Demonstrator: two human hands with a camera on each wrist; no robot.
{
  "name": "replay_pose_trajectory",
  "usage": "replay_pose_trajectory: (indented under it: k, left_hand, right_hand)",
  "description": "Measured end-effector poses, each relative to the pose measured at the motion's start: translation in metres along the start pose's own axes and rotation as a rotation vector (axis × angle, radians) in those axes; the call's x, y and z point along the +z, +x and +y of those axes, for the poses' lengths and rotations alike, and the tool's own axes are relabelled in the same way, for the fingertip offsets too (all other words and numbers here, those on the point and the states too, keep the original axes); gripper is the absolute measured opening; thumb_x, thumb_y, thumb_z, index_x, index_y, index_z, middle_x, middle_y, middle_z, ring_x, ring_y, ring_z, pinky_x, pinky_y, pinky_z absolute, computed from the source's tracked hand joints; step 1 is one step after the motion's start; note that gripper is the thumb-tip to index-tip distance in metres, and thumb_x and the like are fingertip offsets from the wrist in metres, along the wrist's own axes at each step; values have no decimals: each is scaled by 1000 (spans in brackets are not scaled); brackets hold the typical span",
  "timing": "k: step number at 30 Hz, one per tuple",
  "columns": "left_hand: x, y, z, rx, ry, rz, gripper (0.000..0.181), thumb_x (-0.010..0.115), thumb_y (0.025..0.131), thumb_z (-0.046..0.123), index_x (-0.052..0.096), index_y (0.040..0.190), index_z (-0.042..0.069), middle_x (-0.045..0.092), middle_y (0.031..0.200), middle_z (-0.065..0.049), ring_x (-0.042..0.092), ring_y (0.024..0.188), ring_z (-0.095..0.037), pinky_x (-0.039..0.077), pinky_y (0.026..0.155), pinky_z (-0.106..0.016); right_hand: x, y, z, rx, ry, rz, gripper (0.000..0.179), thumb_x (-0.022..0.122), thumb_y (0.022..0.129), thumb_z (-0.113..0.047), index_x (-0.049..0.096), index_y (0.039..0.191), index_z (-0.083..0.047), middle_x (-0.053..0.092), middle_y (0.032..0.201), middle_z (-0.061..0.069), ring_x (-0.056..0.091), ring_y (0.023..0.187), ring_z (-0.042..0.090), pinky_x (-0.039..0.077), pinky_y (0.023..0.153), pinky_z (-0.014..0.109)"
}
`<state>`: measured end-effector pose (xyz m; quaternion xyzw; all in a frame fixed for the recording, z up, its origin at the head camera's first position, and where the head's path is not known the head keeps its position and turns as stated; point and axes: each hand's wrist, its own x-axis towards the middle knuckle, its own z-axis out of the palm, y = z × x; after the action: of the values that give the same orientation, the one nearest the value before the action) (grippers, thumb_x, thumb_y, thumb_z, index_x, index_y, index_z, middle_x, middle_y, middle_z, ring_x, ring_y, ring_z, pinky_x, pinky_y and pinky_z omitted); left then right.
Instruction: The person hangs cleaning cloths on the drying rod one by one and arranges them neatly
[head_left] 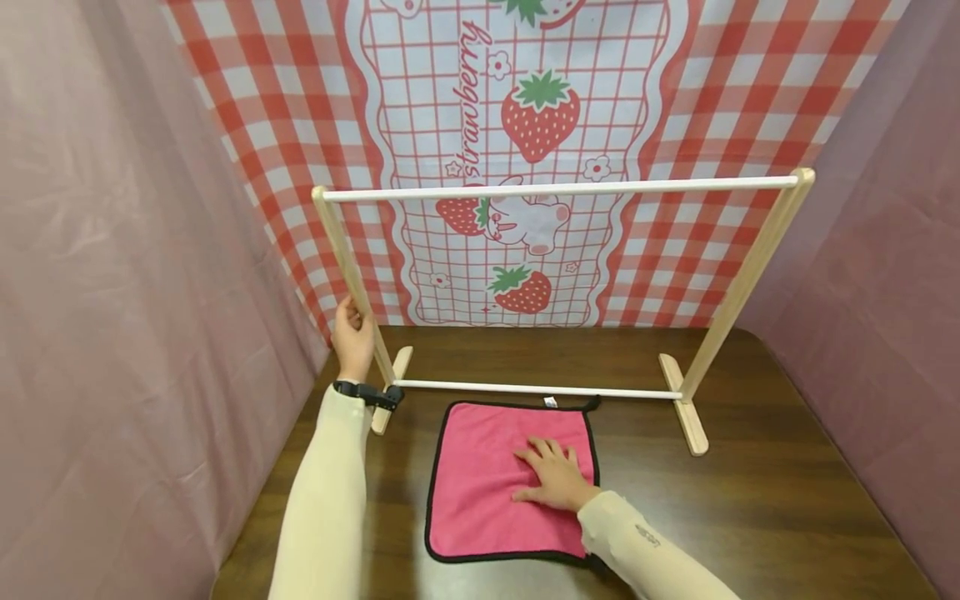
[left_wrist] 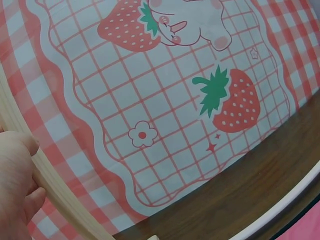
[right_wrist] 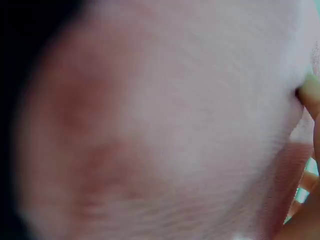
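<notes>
A pink towel (head_left: 476, 483) with a black border lies spread on the table, a small white tag and a black loop at its far edge. On its right half rests my right hand (head_left: 553, 477), fingers spread. Behind the towel stands a rack with light wooden posts and white rails (head_left: 562, 189). With my left hand (head_left: 353, 340) I hold the rack's left post (head_left: 339, 242) partway up; in the left wrist view, fingers (left_wrist: 34, 202) wrap its edge. Blurred close surfaces fill most of the right wrist view, with part of a hand at its right edge.
The brown wooden table (head_left: 757, 500) carries the rack's feet, such as the right foot (head_left: 684, 404). A red checked strawberry cloth (head_left: 630, 100) hangs behind. Pinkish curtains (head_left: 112, 292) close in both sides. A black strap (head_left: 363, 392) circles the left wrist.
</notes>
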<state>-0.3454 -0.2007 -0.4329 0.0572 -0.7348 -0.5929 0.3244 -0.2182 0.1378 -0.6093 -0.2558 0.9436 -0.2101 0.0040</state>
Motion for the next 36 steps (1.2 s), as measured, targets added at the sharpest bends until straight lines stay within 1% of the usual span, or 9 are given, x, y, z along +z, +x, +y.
replay_pose_trajectory:
  k: [5, 8, 10, 13, 15, 21, 27, 31, 36]
  left_hand:
    - [0, 2, 3, 19, 65, -1, 38, 57, 92, -8, 54, 130, -8, 61, 118, -30, 59, 105, -41, 49, 94, -47]
    - [1, 4, 5, 13, 80, -1, 38, 55, 92, -9, 53, 130, -9, 59, 118, -30, 59, 106, -42, 48, 94, -48]
    - [1, 5, 6, -1, 88, 6, 40, 55, 92, -9, 52, 131, -9, 58, 119, -30, 58, 107, -41, 48, 95, -47]
    - [2, 6, 7, -24, 93, 21, 41, 55, 91, -9, 52, 132, -9, 57, 121, -29, 57, 108, -39, 47, 97, -45]
    - [3, 7, 7, -36, 109, 32, 41, 55, 91, -8, 53, 132, -8, 58, 121, -28, 57, 109, -38, 47, 97, -44]
    - [3, 9, 6, -43, 150, 41, 38, 56, 93, -6, 55, 131, -7, 61, 119, -26, 59, 108, -37, 48, 95, -45]
    - [2, 9, 5, -46, 176, 24, 35, 56, 95, -4, 56, 131, -6, 61, 119, -26, 59, 110, -38, 49, 95, -47]
    - [1, 9, 4, -42, 194, 16, 33, 57, 96, -3, 58, 129, -5, 62, 119, -26, 59, 111, -39, 49, 95, -48]
    - [0, 9, 4, -32, 210, 15, 30, 60, 96, -3, 60, 126, -5, 64, 117, -26, 60, 110, -39, 48, 96, -49]
  right_hand:
    - [0, 6, -1, -2, -10, 117, 41, 80, 80, -42, 69, 106, -12, 59, 118, 8, 51, 109, 30, 37, 78, 51]
    - [-1, 9, -4, 15, -14, 163, 23, 82, 79, -31, 68, 88, -14, 61, 105, 3, 53, 98, 26, 36, 71, 46]
    - [-3, 12, -6, 30, -19, 180, 20, 83, 78, -26, 66, 78, -15, 61, 98, 1, 54, 92, 25, 38, 68, 46]
    - [-5, 17, -8, 45, -15, 188, 25, 84, 75, -21, 62, 66, -17, 60, 88, -2, 58, 86, 24, 43, 65, 48]
    - [-4, 21, -7, 34, -7, 191, 28, 85, 74, -19, 59, 61, -17, 57, 81, -4, 59, 79, 23, 47, 62, 46]
    - [-4, 26, -3, -33, 49, 210, 34, 86, 68, -10, 55, 57, -15, 50, 69, -7, 55, 63, 19, 47, 56, 34]
    - [-4, 25, 0, -107, 85, 261, 35, 87, 63, -6, 53, 55, -12, 50, 68, -7, 52, 60, 15, 46, 58, 30]
    - [-3, 25, 1, -117, 100, 277, 34, 86, 64, -6, 53, 55, -12, 49, 66, -7, 51, 59, 15, 46, 58, 30]
    - [-2, 23, 2, -91, 115, 264, 33, 85, 67, -5, 54, 56, -12, 48, 66, -7, 50, 59, 14, 45, 57, 30]
